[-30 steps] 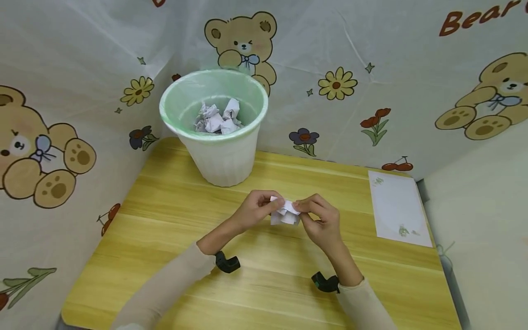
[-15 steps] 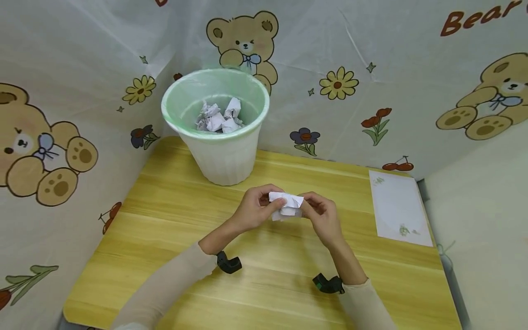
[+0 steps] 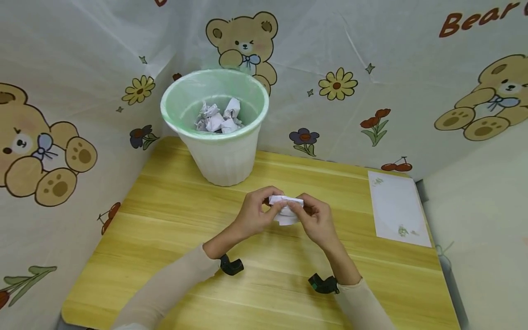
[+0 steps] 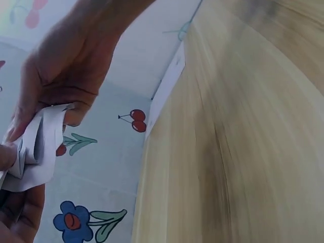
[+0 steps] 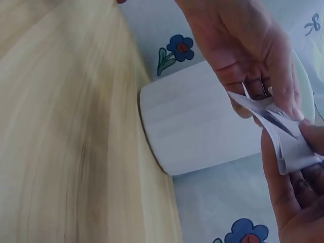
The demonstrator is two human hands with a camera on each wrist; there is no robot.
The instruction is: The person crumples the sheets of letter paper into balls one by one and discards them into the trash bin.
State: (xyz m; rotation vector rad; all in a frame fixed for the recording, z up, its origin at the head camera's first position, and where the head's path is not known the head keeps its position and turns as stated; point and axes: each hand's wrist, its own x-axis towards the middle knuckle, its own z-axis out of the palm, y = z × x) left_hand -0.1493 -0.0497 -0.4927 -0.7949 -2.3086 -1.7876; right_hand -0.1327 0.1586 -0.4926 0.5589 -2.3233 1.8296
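Observation:
A small folded piece of white paper (image 3: pixel 288 219) is held between both hands above the middle of the table. My left hand (image 3: pixel 256 213) pinches its left side, thumb on the near face and fingers behind. On the other side my right hand (image 3: pixel 318 222) grips it the same way, and the two thumb tips almost meet. Several folded layers with loose edges show on the paper (image 4: pixel 48 147) in the left wrist view. From the right wrist, the paper (image 5: pixel 293 149) appears creased, with gaps between its layers.
A bin (image 3: pixel 227 160), white outside and green inside, stands at the back left of the wooden table (image 3: pixel 173 220). Crumpled white papers (image 3: pixel 214 121) lie in it. A flat printed sheet (image 3: pixel 400 208) lies at the right edge. A bear-patterned cloth (image 3: pixel 288 55) hangs behind.
The paper's top edge has been turned over while both hands keep hold of it. The right thumb has shifted left across the near face, close to the left thumb.

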